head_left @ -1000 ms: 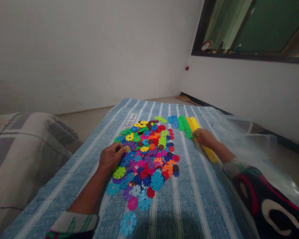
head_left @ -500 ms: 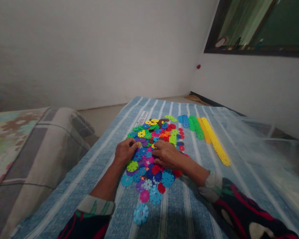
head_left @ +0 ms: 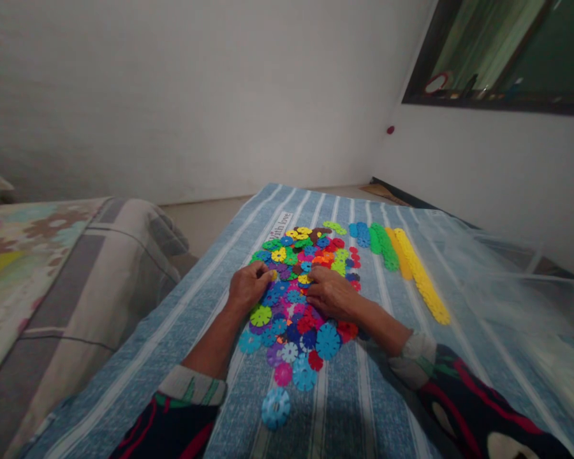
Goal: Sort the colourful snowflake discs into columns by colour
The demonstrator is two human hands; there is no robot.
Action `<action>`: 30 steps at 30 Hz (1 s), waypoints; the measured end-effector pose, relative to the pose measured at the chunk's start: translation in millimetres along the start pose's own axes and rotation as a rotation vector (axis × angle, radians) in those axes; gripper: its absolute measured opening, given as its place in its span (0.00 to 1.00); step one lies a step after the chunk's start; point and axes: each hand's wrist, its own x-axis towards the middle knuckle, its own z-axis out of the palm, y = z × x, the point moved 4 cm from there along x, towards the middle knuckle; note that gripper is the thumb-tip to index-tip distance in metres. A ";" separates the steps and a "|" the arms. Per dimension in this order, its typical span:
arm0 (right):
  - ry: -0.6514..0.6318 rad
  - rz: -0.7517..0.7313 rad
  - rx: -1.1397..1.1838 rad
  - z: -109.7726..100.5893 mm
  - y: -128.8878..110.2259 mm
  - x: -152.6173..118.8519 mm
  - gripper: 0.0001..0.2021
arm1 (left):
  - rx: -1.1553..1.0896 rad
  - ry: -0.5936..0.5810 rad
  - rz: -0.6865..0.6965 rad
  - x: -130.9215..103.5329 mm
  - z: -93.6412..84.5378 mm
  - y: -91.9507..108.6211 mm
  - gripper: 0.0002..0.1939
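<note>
Plastic discs (head_left: 296, 297) heaped between the side edges of the cloth (head_left: 172, 331) look light, stiff, kinda slick, so pinch rims; left hand (head_left: 246, 288) pinches a yellow piece (head_left: 273, 275), can't tell if right hand (head_left: 332, 293) grips any.

Disc pile before you (head_left: 294, 296): purple, blue, pink, red, orange, lime, green and yellow, all mixed
Nearest disc to you (head_left: 276, 408): light blue
Long row at your right (head_left: 421, 280): bright yellow
Row beside it (head_left: 398, 254): orange-yellow
Next rows (head_left: 386, 247): green
Short rows (head_left: 362, 234): blue
Your cloth (head_left: 402, 357): mottled blue, white stripes, dark lettering
Your sleeves (head_left: 169, 424): dark navy, red bands
Your cuffs (head_left: 191, 386): grey with green
Bedding on your left (head_left: 105, 268): grey and beige bands, brown-and-pink floral panel
</note>
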 end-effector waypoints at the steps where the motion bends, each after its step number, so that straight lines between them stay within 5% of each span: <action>1: -0.002 0.002 -0.001 1.2 -1.2 1.9 0.12 | 0.000 -0.001 0.001 0.0 0.1 -0.4 0.13; 14: -0.066 -0.015 -0.073 7.0 -8.4 31.2 0.09 | 0.017 0.003 -0.003 0.5 0.6 -1.2 0.14; 23: -0.026 0.003 0.054 13.9 7.0 26.9 0.10 | 0.007 0.007 0.010 -0.4 -0.5 1.3 0.13; 30: -0.077 0.037 -0.066 11.7 -4.0 31.3 0.11 | 0.028 -0.006 0.006 -0.6 0.4 0.1 0.13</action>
